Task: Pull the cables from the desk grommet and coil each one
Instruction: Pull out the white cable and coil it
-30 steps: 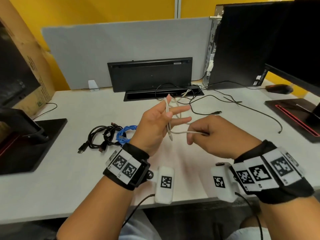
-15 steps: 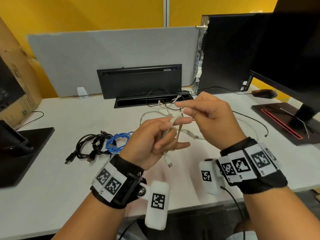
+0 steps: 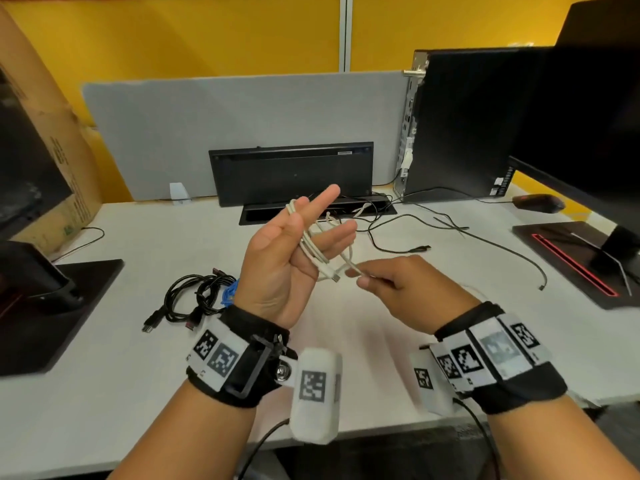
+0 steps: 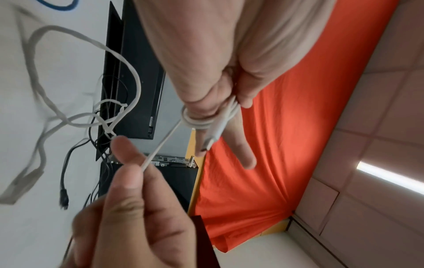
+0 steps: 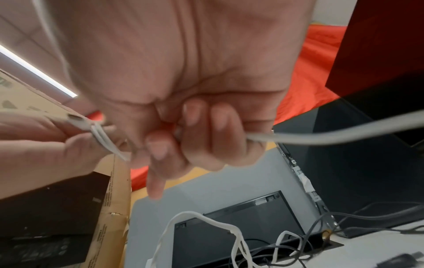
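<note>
A white cable (image 3: 313,247) is wound in loops around the fingers of my left hand (image 3: 294,244), which is raised palm-up above the desk; its plug end hangs by the palm. In the left wrist view the loops (image 4: 201,121) sit round one finger with another finger curled against them. My right hand (image 3: 391,282) pinches the same cable (image 5: 321,137) just right of the left hand, fingers curled. The rest of the cable trails slack back to the open black desk grommet (image 3: 311,209). Thin black cables (image 3: 485,237) also run out of the grommet.
Coiled black cables (image 3: 194,299) and a blue coil (image 3: 228,294) lie on the desk to the left. A PC tower (image 3: 460,126), a monitor (image 3: 588,133) and a mouse (image 3: 538,202) stand to the right. A cardboard box (image 3: 52,150) and a monitor base (image 3: 52,306) are on the left.
My right hand has swung down from above the left hand to its lower right, carrying the cable round. The left hand's fingers have straightened and point up.
</note>
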Tool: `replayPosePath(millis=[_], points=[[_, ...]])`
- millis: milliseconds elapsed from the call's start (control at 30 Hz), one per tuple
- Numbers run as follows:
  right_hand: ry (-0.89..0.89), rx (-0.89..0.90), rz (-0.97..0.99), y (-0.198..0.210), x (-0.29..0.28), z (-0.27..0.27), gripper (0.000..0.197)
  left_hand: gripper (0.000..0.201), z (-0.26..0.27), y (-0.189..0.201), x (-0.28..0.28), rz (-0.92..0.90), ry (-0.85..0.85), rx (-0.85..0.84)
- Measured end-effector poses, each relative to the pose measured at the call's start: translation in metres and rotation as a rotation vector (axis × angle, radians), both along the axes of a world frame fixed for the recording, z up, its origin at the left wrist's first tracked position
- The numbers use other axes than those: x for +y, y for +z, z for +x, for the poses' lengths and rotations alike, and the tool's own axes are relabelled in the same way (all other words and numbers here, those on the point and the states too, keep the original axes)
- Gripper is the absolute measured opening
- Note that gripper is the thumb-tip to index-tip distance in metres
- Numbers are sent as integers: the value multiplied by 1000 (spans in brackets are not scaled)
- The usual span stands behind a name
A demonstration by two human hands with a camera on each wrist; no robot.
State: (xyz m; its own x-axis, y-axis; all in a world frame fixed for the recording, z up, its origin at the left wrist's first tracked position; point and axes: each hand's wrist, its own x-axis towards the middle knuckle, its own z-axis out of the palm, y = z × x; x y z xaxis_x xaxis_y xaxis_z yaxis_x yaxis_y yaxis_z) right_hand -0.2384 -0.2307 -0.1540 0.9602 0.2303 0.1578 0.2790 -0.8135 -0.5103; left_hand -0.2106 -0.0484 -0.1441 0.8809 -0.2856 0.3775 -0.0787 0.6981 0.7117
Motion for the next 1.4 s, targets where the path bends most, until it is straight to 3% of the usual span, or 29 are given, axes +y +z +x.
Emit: replayPosePath(millis=[133, 267, 433, 600, 833, 900, 1067, 1133, 1300, 1400], points=[[26, 24, -164, 10, 8, -8, 26, 53, 2, -6, -3, 152, 120, -8], [34, 20, -202, 20, 12, -11, 20, 55, 1, -7, -5, 407, 172, -61], [-33, -178, -370, 31, 6, -8, 21, 37, 1, -4, -9, 780, 200, -231], [-234, -308, -430, 32, 4, -13, 15, 16, 0, -6, -17, 1062, 211, -342], [-403, -365, -417, 32, 12, -19, 13, 17, -2, -5, -21, 1261, 237, -371], [-388, -384, -403, 33, 11, -18, 10, 18, -1, -6, -20, 1273, 261, -379], [-205, -514, -205, 34, -1, -16, 46, 45, -1, -10, -15, 1171, 236, -242], [-157, -559, -96, 30, -3, -12, 45, 50, -5, -12, -17, 1075, 127, -134], [-147, -550, 211, 25, 0, 0, 29, 37, -17, -9, -25, 767, -152, 32], [-121, -440, 296, 24, 1, 4, 33, 35, -19, -8, -26, 616, -226, 110]])
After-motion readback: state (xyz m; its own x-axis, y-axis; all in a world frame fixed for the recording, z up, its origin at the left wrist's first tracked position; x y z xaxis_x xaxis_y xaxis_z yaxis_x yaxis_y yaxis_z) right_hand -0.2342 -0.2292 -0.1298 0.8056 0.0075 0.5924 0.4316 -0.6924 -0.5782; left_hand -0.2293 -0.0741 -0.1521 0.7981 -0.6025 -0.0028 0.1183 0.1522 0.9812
